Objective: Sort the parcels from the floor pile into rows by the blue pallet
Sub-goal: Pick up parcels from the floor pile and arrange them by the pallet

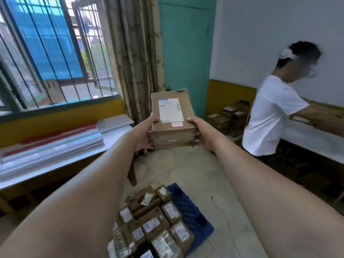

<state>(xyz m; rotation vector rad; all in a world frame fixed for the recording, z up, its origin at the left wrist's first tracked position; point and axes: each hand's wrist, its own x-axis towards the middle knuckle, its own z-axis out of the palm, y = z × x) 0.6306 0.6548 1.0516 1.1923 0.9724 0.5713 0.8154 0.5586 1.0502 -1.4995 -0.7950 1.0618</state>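
Both hands, left hand (147,133) and right hand (202,134), grip a brown parcel (172,116) by its near corners, up over the blue pallet (188,207), long side pointing away, label up

A held stack of parcels (173,120) sits between the left hand (147,135) and right hand (202,135). Below, rows of parcels (149,220) lie left of the pallet (193,211), some overlapping it.
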